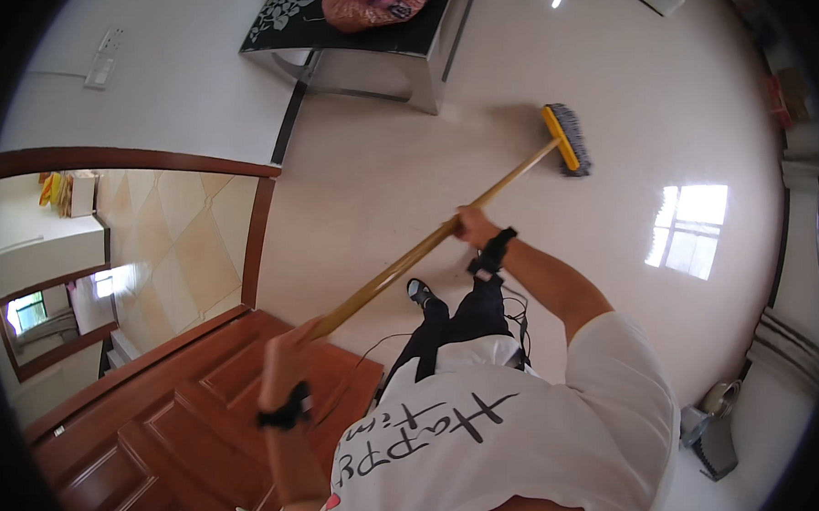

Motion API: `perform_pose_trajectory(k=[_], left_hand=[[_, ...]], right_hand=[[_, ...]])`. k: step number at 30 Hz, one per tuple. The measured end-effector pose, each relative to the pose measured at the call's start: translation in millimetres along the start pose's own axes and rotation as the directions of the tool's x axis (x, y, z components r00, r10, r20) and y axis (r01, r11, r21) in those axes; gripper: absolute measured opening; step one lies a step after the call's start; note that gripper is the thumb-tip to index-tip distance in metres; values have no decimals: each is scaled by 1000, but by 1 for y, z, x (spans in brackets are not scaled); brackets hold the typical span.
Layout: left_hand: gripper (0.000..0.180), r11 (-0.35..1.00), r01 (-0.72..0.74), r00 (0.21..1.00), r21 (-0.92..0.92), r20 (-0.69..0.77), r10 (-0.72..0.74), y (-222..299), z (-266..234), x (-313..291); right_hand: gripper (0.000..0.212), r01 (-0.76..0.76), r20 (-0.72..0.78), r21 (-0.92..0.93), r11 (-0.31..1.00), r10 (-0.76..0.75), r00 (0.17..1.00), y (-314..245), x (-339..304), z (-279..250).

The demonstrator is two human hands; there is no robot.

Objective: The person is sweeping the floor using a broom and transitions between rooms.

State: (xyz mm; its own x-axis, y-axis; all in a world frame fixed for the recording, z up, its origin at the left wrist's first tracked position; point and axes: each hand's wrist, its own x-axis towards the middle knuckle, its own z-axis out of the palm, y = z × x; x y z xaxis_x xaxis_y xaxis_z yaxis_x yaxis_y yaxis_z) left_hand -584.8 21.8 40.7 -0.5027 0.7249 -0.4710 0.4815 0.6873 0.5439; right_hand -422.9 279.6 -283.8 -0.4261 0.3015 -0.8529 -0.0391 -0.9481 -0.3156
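Note:
Across the front of my body slants a broom (392,273) with a long wooden handle. Its yellow head with grey bristles (569,141) rests on the pale tiled floor, ahead and to the right. My right hand (473,227) is closed around the middle of the handle. Near the handle's upper end, my left hand (288,357) wraps round it, a little blurred. Both wrists wear black straps. I see no litter by the bristles.
A dark-topped table (341,39) carrying a reddish bag (376,3) stands ahead by the wall. A brown panelled door (188,420) and a doorway are on my left. At the lower right, shoes or similar items (717,434) lie on the floor. A thin cable (368,350) trails near my legs.

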Motion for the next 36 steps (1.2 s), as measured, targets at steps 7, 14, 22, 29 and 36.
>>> perform_pose_trajectory(k=[7, 14, 22, 29, 36], left_hand=[[24, 975, -216, 976, -59, -30, 214, 47, 53, 32], [28, 968, 246, 951, 56, -207, -230, -16, -21, -79], [30, 828, 550, 730, -109, -420, -540, -17, -69, -216], [31, 949, 226, 880, 221, -465, -101, -68, -131, -323], [32, 956, 291, 895, 25, -360, -263, -87, -209, -281]], right_hand=[[16, -160, -57, 100, 982, 167, 984, -48, 11, -17], [13, -290, 179, -446, 847, 401, 898, 81, -1, 117], [11, -377, 407, -518, 768, 608, 681, 232, -72, 257], [15, -410, 542, -387, 826, 564, 623, 264, -164, 308], [9, -297, 457, -224, 928, 369, 809, 217, -189, 318]])
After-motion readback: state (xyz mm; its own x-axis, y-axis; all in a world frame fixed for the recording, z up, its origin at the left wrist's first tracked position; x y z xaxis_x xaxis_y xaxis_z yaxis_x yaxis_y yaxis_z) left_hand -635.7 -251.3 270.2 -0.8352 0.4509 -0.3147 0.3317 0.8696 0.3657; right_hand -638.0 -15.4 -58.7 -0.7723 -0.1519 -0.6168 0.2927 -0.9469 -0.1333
